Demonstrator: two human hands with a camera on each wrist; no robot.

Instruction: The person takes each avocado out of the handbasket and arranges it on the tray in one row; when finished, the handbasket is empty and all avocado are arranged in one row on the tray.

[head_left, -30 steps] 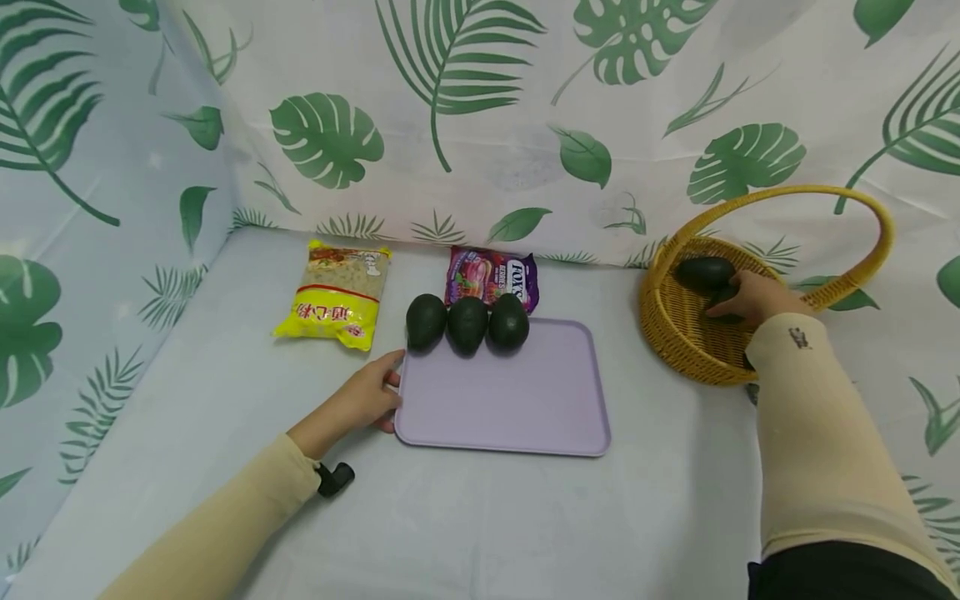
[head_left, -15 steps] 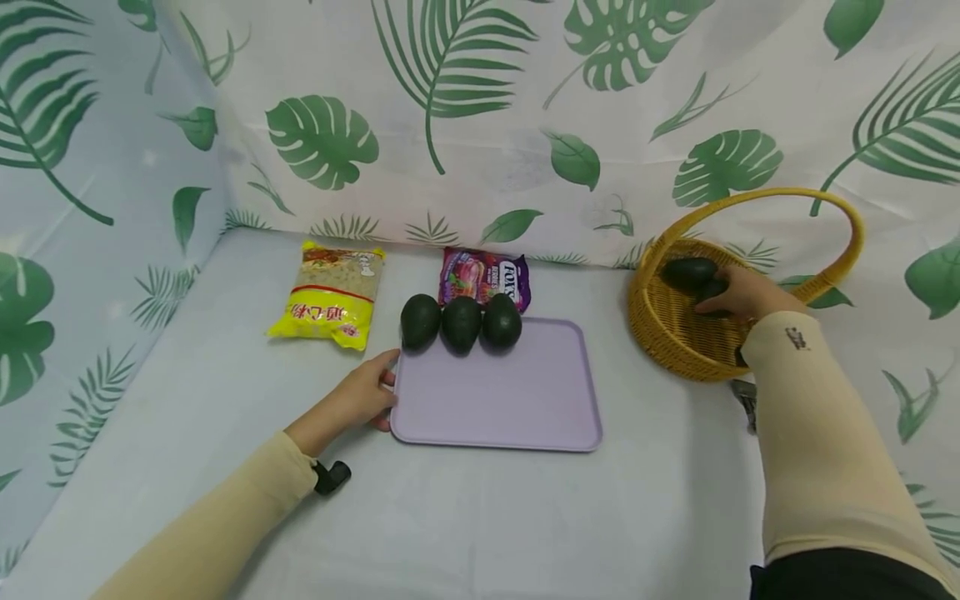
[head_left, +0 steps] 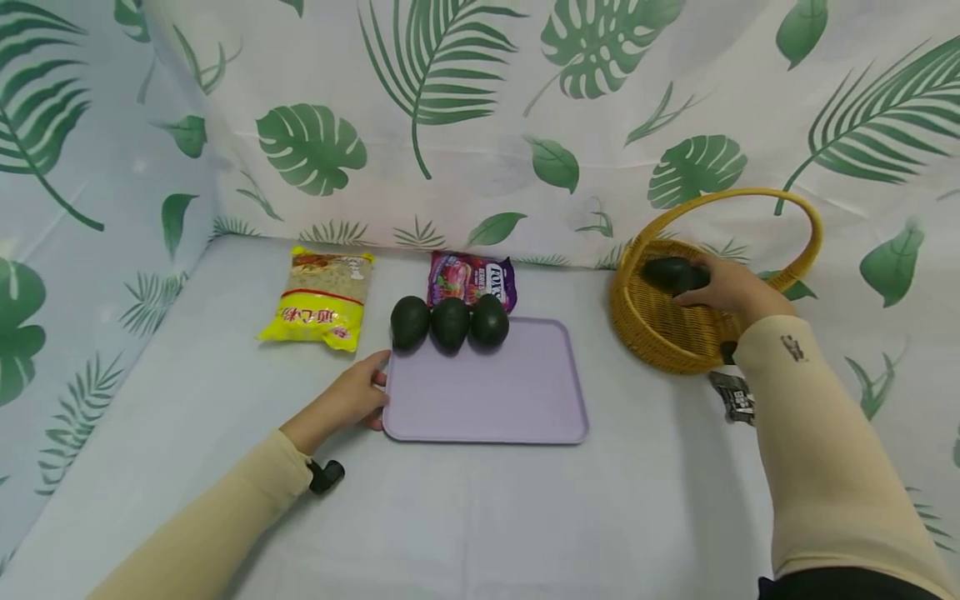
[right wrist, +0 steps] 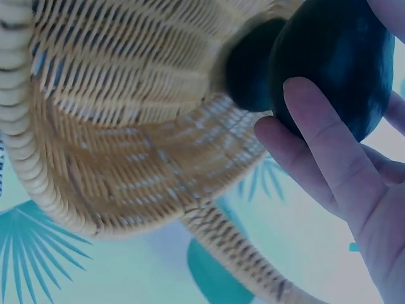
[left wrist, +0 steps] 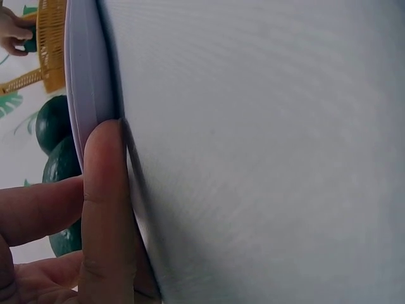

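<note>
My right hand (head_left: 723,287) holds a dark green avocado (right wrist: 335,63) over the wicker basket (head_left: 633,333), fingers and thumb around its sides. In the right wrist view a second avocado (right wrist: 250,66) shows behind it, inside the basket. At the left edge of a pale purple tray (head_left: 487,400), my left hand (head_left: 352,396) grips the rim. In the left wrist view one finger (left wrist: 104,190) lies along the tray's outer side, close to the table. Three avocados (head_left: 450,325) stand side by side in a row along the tray's back left edge.
A yellow bag of food (head_left: 318,300) lies at the back left. Behind the tray is a purple snack packet (head_left: 472,279). A small dark packet (head_left: 733,398) lies beside the basket, partly behind the right sleeve. A leaf-patterned cloth (head_left: 450,192) hangs at the back.
The whole head view has shifted a little, with things sliding left in it. My right hand has raised the avocado slightly within the basket. My left hand stays at the tray's edge.
</note>
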